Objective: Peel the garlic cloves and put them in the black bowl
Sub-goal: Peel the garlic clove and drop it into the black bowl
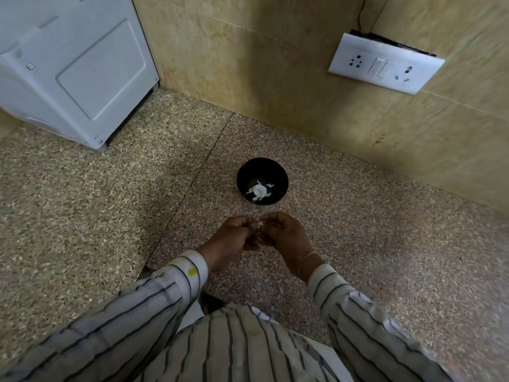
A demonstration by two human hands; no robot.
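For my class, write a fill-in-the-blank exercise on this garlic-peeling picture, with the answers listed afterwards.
1. The bowl holding white garlic pieces is ____ in colour.
2. The left hand and the right hand pinch a garlic clove ____ them.
3. The switch plate is mounted on the ____.
4. Both sleeves have a ____ pattern.
Missing words: black; between; wall; striped.

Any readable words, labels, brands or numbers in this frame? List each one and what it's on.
No legible text anywhere.
White appliance: small mark on its panel, too small to read.
Switch plate: no lettering visible.
Left cuff: yellow spot, no lettering.
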